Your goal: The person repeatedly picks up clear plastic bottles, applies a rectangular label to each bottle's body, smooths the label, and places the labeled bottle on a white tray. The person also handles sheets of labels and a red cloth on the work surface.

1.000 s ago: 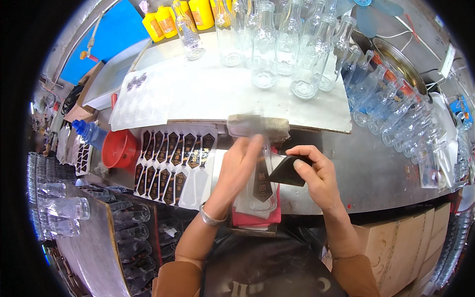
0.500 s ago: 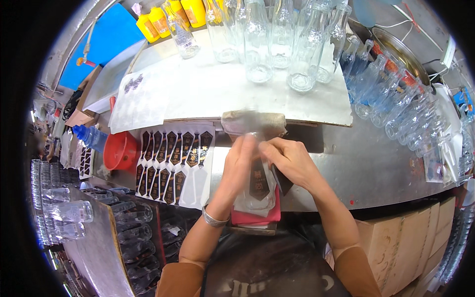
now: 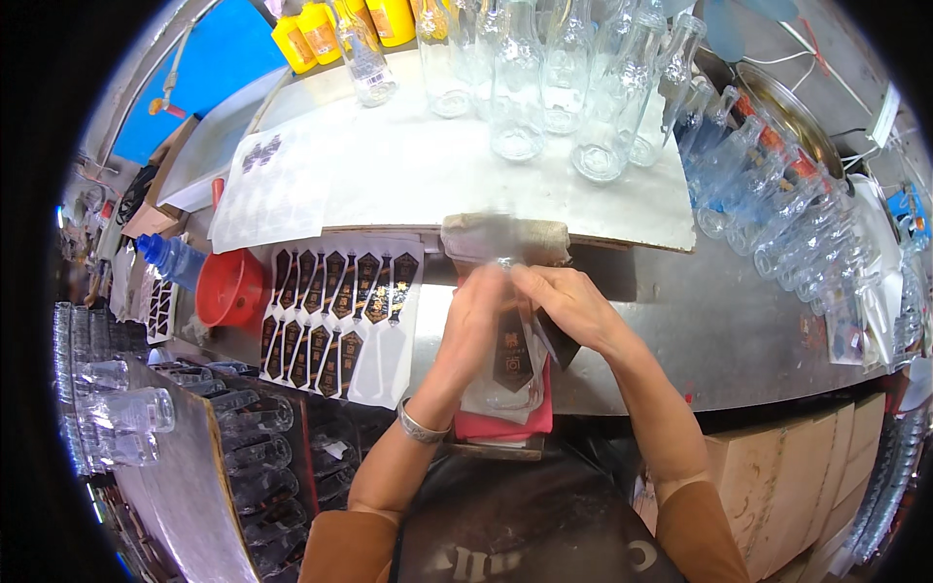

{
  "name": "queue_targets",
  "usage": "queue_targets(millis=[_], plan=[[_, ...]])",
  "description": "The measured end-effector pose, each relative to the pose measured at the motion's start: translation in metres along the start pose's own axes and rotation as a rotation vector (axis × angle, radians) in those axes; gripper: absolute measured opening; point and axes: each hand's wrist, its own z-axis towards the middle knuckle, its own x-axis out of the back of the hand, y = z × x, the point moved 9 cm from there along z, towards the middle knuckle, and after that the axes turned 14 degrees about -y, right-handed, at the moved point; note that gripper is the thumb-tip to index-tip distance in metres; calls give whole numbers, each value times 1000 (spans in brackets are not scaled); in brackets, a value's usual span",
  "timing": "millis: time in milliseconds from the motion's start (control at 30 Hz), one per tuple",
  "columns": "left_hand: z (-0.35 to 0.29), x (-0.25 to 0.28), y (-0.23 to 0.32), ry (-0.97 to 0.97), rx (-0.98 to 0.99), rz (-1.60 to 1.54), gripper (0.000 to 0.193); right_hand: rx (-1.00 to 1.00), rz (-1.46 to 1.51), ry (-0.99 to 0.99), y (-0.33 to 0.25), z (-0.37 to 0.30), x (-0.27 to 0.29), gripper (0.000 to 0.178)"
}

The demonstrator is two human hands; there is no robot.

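Observation:
A clear glass bottle (image 3: 503, 396) lies in front of me on a folded pink cloth (image 3: 496, 426), its base toward me. On its upper side is a dark, tie-shaped label (image 3: 513, 364) with copper-coloured print. My left hand (image 3: 478, 303) is closed around the bottle's left side near the neck, its fingertips slightly blurred. From the right, my right hand (image 3: 571, 303) bends its fingers to the neck by the label's narrow end. A dark flat piece (image 3: 558, 340) juts out beneath that palm, apparently in its grip. The neck's far end is smeared before a rolled beige cloth (image 3: 539, 241).
A sheet of dark tie-shaped labels (image 3: 384, 374) lies left, beside a red tub (image 3: 233, 291). Upright clear bottles (image 3: 517, 117) stand on the raised white board (image 3: 408, 185). More bottles (image 3: 777, 214) lean in rows at right. Cardboard boxes (image 3: 777, 476) stand lower right.
Both hands stay at the bottle's neck, with only a small shift of the fingers. The surroundings shift slightly as the view turns.

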Motion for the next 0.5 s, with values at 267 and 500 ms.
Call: queue_targets(millis=[267,500], plan=[[-27,6,16,72,132,-44,74,255,376,259,11,-41,25,34],[-60,9,37,39,29,70,75,527,-434,536,-77,-51,23,31]])
